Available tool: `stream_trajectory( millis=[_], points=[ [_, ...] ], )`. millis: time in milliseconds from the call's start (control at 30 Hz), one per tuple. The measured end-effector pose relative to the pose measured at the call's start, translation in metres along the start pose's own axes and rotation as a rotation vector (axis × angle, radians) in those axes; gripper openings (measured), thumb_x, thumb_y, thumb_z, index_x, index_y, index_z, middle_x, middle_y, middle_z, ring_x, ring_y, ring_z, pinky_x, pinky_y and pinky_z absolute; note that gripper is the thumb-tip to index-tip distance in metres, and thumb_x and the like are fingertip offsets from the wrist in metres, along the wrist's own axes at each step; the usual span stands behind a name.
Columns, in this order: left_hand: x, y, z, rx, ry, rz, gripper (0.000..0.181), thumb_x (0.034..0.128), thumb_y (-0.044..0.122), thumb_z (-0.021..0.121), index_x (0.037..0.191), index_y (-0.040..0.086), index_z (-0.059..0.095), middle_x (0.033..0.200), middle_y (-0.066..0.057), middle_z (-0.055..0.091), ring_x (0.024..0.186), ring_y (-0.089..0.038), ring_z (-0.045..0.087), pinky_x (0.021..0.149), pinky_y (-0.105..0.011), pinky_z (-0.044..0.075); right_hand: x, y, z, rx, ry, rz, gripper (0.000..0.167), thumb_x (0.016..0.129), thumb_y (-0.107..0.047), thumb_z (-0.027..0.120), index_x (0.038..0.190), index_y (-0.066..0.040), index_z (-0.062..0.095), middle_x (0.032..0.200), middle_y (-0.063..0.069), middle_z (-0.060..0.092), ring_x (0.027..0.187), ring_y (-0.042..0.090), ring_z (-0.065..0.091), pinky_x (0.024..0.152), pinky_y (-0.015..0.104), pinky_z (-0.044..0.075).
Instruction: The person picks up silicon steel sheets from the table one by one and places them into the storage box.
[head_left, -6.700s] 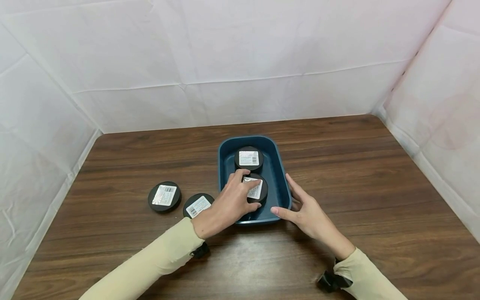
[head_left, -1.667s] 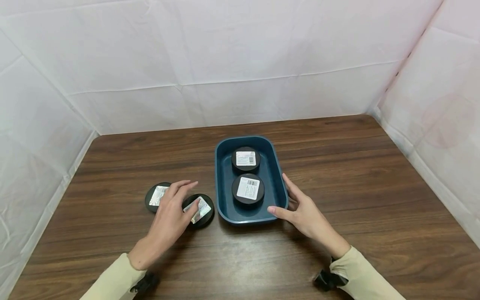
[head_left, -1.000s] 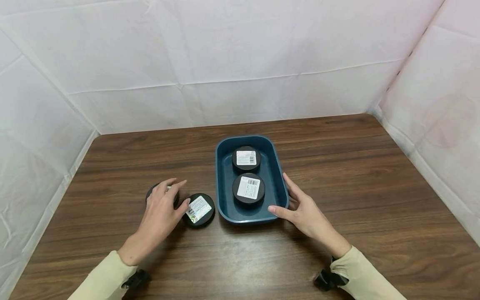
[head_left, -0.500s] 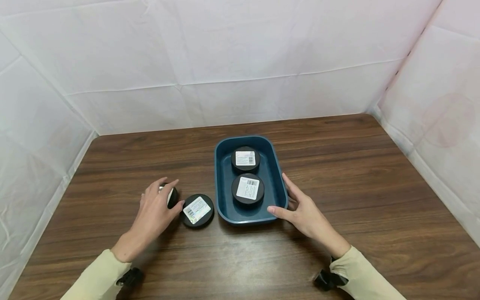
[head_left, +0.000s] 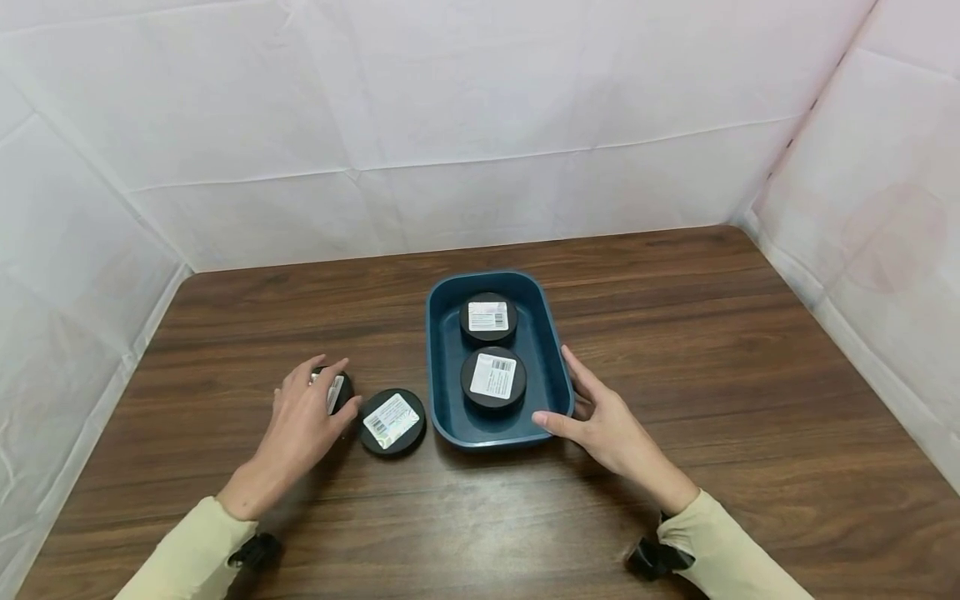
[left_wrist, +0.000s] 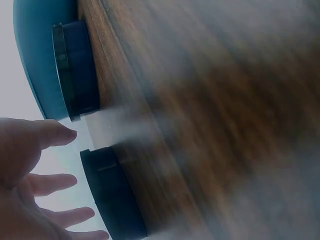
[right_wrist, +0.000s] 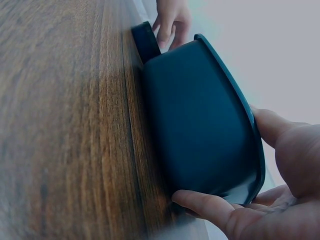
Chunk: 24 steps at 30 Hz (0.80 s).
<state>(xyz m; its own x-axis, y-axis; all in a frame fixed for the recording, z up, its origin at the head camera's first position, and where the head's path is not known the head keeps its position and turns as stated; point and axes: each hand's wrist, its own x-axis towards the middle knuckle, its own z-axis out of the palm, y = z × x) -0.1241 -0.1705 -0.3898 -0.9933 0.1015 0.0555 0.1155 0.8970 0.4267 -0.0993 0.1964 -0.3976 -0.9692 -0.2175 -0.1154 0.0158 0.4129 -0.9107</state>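
Note:
My left hand [head_left: 300,417] hovers over the leftmost black round lidded tub [head_left: 341,393], partly hiding it. In the left wrist view, the fingers of that hand [left_wrist: 30,180] are spread above this tub [left_wrist: 115,195], with a visible gap. Just right of it lies another black tub [head_left: 392,423] with a white barcode label. Two similar tubs, a far one [head_left: 488,318] and a near one [head_left: 493,379], sit inside a dark blue tray [head_left: 546,375]. My right hand [head_left: 611,425] grips the tray's near right corner, thumb at the rim and fingers along the outer wall [right_wrist: 200,120].
The wooden table [head_left: 712,375] stretches on both sides of the tray. White sheeting [head_left: 465,200] rises behind the table and along both sides. Black wrist devices sit at both cuffs, the right one [head_left: 656,560] close above the tabletop.
My left hand let go of the near tub in the tray and moved left, past the middle tub, to the leftmost one. My right hand stays on the tray.

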Motion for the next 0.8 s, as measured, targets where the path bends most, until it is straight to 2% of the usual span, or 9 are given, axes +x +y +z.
stream_trajectory(
  millis=[300, 600, 800],
  points=[
    [0.0037, -0.0051, -0.0013, -0.005, -0.023, -0.018, 0.055, 0.0954, 0.018, 0.066, 0.144, -0.002, 0.050, 0.151, -0.036, 0.034, 0.137, -0.058, 0.034, 0.106, -0.081, 0.023, 0.0015, 0.0001, 0.0005, 0.008, 0.004, 0.011, 0.097, 0.091, -0.029, 0.076, 0.163, -0.019, 0.012, 0.164, 0.023, 0.026, 0.136, 0.044, 0.051, 0.100, 0.044, 0.054],
    [0.0042, -0.0079, -0.0014, -0.015, -0.026, 0.004, 0.054, 0.0935, 0.017, 0.067, 0.141, -0.005, 0.052, 0.150, -0.037, 0.035, 0.136, -0.058, 0.034, 0.107, -0.071, 0.035, 0.0012, -0.0004, 0.0006, 0.007, 0.001, 0.012, 0.097, 0.091, -0.029, 0.076, 0.163, -0.019, 0.011, 0.164, 0.023, 0.026, 0.136, 0.043, 0.050, 0.102, 0.046, 0.053],
    [0.0037, -0.0084, -0.0010, 0.004, -0.032, -0.009, 0.055, 0.0920, 0.019, 0.067, 0.141, -0.003, 0.054, 0.148, -0.034, 0.039, 0.133, -0.055, 0.040, 0.095, -0.071, 0.045, 0.0003, 0.0000, 0.0000, 0.007, 0.006, 0.008, 0.097, 0.091, -0.028, 0.076, 0.163, -0.018, 0.012, 0.163, 0.024, 0.026, 0.136, 0.044, 0.051, 0.101, 0.045, 0.054]
  ],
)
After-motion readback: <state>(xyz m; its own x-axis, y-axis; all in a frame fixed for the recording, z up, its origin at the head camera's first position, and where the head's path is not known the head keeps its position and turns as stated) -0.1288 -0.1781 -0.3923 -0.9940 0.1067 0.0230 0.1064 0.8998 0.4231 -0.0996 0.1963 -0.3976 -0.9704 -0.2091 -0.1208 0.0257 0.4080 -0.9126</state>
